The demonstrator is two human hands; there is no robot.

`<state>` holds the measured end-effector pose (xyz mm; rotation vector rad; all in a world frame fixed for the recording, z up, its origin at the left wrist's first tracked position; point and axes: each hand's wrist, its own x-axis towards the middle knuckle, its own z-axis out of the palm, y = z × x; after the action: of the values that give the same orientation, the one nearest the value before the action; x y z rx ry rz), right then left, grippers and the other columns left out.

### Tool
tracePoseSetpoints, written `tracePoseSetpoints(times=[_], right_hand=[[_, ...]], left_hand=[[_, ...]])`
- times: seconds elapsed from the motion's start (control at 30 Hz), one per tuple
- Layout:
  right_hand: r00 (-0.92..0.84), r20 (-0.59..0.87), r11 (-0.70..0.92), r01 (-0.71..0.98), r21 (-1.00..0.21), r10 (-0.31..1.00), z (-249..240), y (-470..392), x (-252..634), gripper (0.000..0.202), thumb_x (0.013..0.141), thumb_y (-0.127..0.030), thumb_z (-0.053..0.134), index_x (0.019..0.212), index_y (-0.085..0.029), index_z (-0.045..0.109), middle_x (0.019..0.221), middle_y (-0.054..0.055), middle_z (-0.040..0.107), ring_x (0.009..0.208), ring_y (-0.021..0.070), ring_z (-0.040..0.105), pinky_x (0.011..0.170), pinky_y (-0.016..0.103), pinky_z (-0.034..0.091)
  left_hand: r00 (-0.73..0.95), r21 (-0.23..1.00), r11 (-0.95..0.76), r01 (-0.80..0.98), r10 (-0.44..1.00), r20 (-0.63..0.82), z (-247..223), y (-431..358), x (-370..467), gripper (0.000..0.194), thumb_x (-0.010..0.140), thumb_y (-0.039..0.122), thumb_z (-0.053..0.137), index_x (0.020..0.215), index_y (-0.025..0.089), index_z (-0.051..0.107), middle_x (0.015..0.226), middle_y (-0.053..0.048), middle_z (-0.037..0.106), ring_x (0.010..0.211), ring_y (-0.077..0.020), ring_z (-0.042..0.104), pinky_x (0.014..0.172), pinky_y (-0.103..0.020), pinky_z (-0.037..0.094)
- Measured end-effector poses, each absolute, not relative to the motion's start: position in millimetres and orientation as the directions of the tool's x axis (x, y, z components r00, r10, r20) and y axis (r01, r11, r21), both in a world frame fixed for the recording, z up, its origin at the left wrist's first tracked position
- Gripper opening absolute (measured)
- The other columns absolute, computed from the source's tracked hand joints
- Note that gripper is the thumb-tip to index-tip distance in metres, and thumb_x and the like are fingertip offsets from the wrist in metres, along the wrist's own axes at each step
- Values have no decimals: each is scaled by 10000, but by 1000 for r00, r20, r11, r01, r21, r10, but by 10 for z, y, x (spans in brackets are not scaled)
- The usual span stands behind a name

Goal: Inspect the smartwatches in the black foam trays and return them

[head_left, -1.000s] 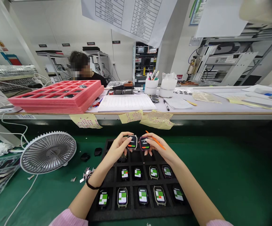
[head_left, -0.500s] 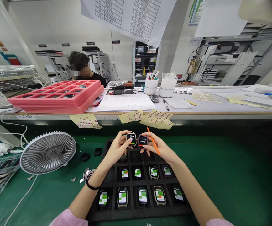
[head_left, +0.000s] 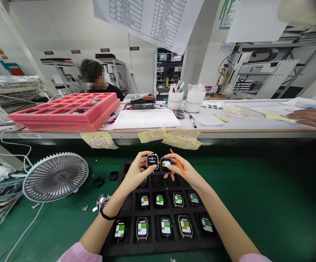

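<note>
My left hand [head_left: 137, 170] is closed around a light-framed smartwatch case [head_left: 152, 160], its thumb on the lower part of the dark screen. Beside it, my right hand [head_left: 186, 171] grips a purple-framed smartwatch case [head_left: 164, 164], thumb over a screen with green and white blocks. An orange stick-like pen [head_left: 178, 162] is tucked between the right hand's fingers. Both watches are held upright over the far part of a black foam tray [head_left: 152, 248]. In the tray's pockets lie several strapless watches [head_left: 166, 227] with lit green and white screens, some with a red block.
A round grey fan [head_left: 56, 176] stands left, near two small black pieces [head_left: 113, 176] and metal bits [head_left: 101, 202]. Behind, a shelf carries a pink foam tray [head_left: 56, 125], paper sheets [head_left: 147, 119] and a pen cup [head_left: 176, 100]. Another person's hand [head_left: 313, 117] rests at far right.
The right watch's screen has gone from dark with text to green and white blocks. My left thumb has slid lower on its watch. Another person's hand has appeared at the right shelf.
</note>
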<state>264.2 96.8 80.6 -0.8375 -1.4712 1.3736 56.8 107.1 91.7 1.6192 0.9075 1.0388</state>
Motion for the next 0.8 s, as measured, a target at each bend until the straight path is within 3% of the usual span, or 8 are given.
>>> tracePoseSetpoints(times=[0.4,0.7,0.8], right_hand=[[-297,174,151,-102,-983,939,761,983,2642,263,841,-370,645,1041,-214,576,865,9,635,549,108,648,473,219,469],[-335,147,141,-43,-989,931,754,985,2670,388,786,-320,710,1128,-252,540,1093,50,592,694,145,687,493,224,484],[-340,148,149,-25,-989,929,741,997,2677,407,774,-317,722,1133,-252,542,1088,49,595,701,149,690,502,228,495]], left_hand=[[365,975,-218,38,912,189,947,1058,597,403,853,424,582,1149,181,457,956,-66,625,715,-139,610,429,-164,385],[388,974,-216,60,905,177,957,1062,590,434,817,384,631,1153,183,445,991,-72,621,727,-140,609,441,-164,410],[385,970,-228,79,905,181,958,1064,579,444,795,359,662,1145,186,450,994,-72,628,739,-141,607,456,-165,415]])
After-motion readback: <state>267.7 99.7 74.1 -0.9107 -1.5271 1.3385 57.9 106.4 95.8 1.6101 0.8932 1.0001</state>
